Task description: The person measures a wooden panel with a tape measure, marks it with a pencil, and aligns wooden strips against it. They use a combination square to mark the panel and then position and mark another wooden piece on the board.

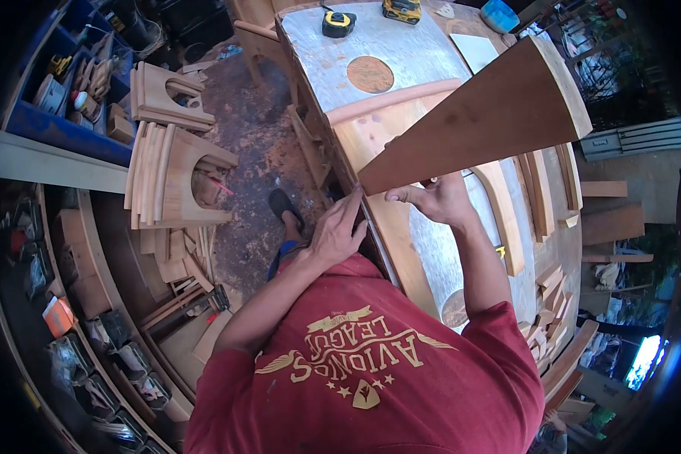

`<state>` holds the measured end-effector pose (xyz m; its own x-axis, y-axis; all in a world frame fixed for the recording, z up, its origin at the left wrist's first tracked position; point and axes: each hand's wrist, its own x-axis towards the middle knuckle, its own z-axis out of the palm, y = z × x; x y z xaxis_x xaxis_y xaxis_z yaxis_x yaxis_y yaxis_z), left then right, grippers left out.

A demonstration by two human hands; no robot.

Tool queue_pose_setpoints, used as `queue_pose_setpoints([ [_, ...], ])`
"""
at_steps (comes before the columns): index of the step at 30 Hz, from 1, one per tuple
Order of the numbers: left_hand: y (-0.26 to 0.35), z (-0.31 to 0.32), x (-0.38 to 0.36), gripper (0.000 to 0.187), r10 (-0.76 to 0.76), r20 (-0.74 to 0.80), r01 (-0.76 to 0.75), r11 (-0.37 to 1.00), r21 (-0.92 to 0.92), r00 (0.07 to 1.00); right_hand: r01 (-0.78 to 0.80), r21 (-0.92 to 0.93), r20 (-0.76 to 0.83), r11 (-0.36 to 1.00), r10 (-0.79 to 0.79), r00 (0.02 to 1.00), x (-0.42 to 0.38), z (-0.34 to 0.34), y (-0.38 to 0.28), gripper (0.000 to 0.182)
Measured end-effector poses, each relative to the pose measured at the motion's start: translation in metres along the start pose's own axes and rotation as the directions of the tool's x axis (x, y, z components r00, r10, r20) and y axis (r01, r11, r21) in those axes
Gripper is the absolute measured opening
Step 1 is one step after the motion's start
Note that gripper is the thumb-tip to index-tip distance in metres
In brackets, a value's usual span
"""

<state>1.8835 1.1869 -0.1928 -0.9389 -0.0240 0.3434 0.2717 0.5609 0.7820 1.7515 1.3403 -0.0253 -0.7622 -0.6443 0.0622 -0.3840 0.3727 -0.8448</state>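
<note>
A large tapered wooden board stands up over the worktable, its narrow end close to my body. Against that narrow end rests my left hand, fingers stretched out and nearly flat, the thumb apart. My right hand is at the lower edge of the board, thumb pointing left; its other fingers are partly hidden, so its hold is unclear. Below the board lie a curved wooden piece and a flat light board along the table's near edge.
On the metal-topped table sit a yellow tape measure and a yellow tool. Cut-out wooden panels are stacked at left. Wood offcuts lie at right. Shelves with bins stand at lower left.
</note>
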Motion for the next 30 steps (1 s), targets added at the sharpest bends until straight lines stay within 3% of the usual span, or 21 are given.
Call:
queue_pose_setpoints([
  [1, 0.000, 0.000, -0.001, 0.076, 0.007, -0.002, -0.007, 1.000, 0.004, 1.000, -0.030, -0.014, -0.003, 0.999, 0.030, 1.000, 0.000, 0.000, 0.000, 0.034],
  [4, -0.003, 0.003, -0.002, 0.076, 0.009, -0.002, -0.009, 1.000, 0.007, 1.000, 0.162, -0.058, 0.003, 0.985, -0.162, 0.987, 0.000, 0.001, 0.018, 0.055],
  [7, -0.004, 0.004, -0.003, 0.075, 0.008, -0.001, -0.008, 1.000, 0.014, 1.000, 0.149, -0.077, 0.016, 0.986, -0.148, 0.989, 0.000, 0.000, 0.016, 0.056],
  [12, -0.004, 0.000, -0.002, 0.076, -0.031, -0.011, 0.030, 0.998, -0.055, 0.999, 0.181, -0.042, 0.003, 0.983, -0.181, 0.983, 0.002, 0.002, 0.018, 0.057],
  [16, 0.001, -0.013, 0.011, 0.077, -0.121, -0.098, 0.110, 0.988, -0.108, 0.988, 0.019, -0.051, -0.003, 0.999, -0.019, 1.000, 0.001, -0.003, 0.000, 0.039],
  [19, 0.003, -0.017, 0.031, 0.078, -0.055, -0.193, 0.053, 0.998, -0.017, 0.980, 0.086, -0.126, 0.002, 0.988, -0.086, 0.996, 0.002, -0.004, 0.003, 0.042],
  [23, 0.005, -0.012, 0.045, 0.075, -0.150, -0.141, 0.147, 0.989, -0.036, 0.979, 0.081, -0.104, 0.053, 0.991, -0.075, 0.996, 0.002, -0.008, 0.002, 0.040],
  [25, -0.001, -0.008, 0.049, 0.074, -0.118, -0.129, 0.122, 0.992, 0.023, 0.985, 0.050, -0.083, 0.064, 0.995, -0.045, 0.997, 0.001, -0.009, -0.002, 0.039],
  [30, 0.002, -0.008, 0.058, 0.072, -0.061, -0.115, 0.077, 0.988, 0.137, 0.992, 0.157, -0.069, 0.053, 0.985, -0.153, 0.987, 0.002, -0.009, 0.007, 0.041],
])
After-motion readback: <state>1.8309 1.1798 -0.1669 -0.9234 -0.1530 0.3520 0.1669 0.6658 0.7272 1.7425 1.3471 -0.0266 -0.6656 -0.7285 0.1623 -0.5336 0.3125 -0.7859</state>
